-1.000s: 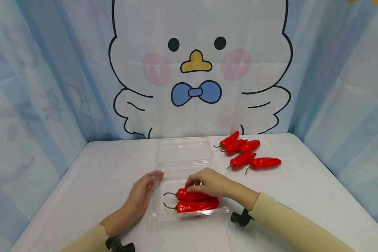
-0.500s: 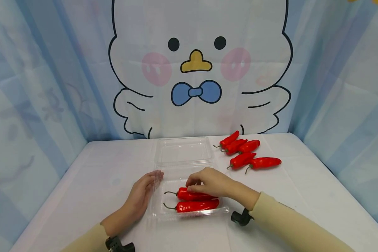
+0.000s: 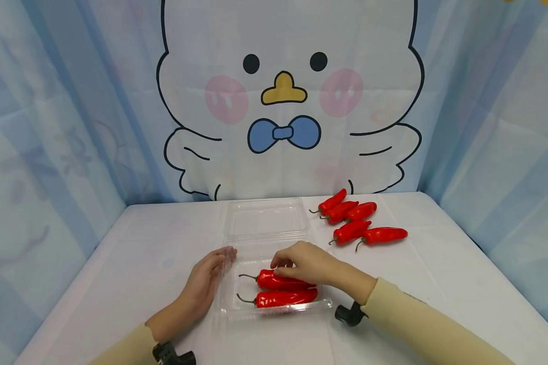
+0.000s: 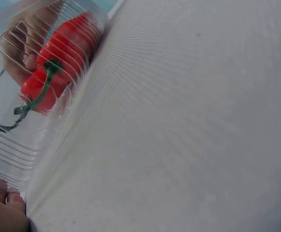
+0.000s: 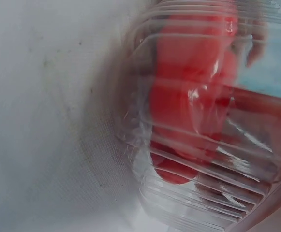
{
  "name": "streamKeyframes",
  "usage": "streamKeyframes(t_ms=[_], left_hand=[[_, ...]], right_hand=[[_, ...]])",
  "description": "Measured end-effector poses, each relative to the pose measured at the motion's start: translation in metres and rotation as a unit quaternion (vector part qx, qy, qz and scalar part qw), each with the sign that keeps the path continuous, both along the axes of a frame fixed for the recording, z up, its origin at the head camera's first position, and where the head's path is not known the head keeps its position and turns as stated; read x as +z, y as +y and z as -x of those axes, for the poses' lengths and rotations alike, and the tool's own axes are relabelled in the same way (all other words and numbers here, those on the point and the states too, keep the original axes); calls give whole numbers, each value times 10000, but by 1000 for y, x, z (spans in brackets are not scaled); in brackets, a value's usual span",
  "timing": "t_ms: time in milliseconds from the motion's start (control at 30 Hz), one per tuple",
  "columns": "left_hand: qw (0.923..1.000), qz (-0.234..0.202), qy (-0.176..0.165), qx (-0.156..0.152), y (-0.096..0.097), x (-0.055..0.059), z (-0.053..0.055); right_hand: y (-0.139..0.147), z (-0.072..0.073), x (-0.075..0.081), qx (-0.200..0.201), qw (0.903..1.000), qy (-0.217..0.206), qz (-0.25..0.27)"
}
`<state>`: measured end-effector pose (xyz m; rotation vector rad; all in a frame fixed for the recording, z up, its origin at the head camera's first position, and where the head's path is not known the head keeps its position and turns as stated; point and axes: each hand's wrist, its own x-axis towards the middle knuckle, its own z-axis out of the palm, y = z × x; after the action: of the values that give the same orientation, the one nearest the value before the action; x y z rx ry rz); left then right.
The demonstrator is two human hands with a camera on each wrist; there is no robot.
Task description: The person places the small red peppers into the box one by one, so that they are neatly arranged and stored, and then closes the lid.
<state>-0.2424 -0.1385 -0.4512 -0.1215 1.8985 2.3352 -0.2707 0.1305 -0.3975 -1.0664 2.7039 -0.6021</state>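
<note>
A clear plastic clamshell box (image 3: 230, 302) lies opened out on the table, its lid (image 3: 267, 218) folded back toward the far edge. In its base are two red chili peppers, stems pointing left: a near pepper (image 3: 283, 298) by the front wall and a far pepper (image 3: 271, 281) behind it. My right hand (image 3: 303, 263) pinches the far pepper from above, thumb on its near side. My left hand (image 3: 207, 279) rests along the box's left wall with extended fingers. Through the ribbed plastic, the left wrist view shows both green stems (image 4: 46, 87).
Several more red chili peppers (image 3: 349, 232) lie in a loose group at the table's back right, right of the lid. A white cloth covers the table (image 3: 118, 284). Behind stands a curtain (image 3: 283, 167) printed with a cartoon bird.
My right hand has shifted the far pepper slightly away from me and to the right, widening the gap to the near pepper. My left hand has stayed put.
</note>
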Motion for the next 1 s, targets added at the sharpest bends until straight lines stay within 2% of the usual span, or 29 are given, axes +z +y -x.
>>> streamKeyframes(t_ms=[200, 467, 733, 1000], left_hand=[[10000, -16, -43, -18, -1, 0, 1], [10000, -12, -12, -36, -1, -1, 1], [10000, 4, -8, -24, 0, -1, 1], [10000, -1, -18, -35, 0, -1, 1]], right_hand=[[0, 1, 0, 13, 9998, 161, -95], [1, 2, 0, 134, 9997, 163, -115], [1, 2, 0, 34, 9994, 267, -196], [5, 2, 1, -4, 9994, 353, -58]])
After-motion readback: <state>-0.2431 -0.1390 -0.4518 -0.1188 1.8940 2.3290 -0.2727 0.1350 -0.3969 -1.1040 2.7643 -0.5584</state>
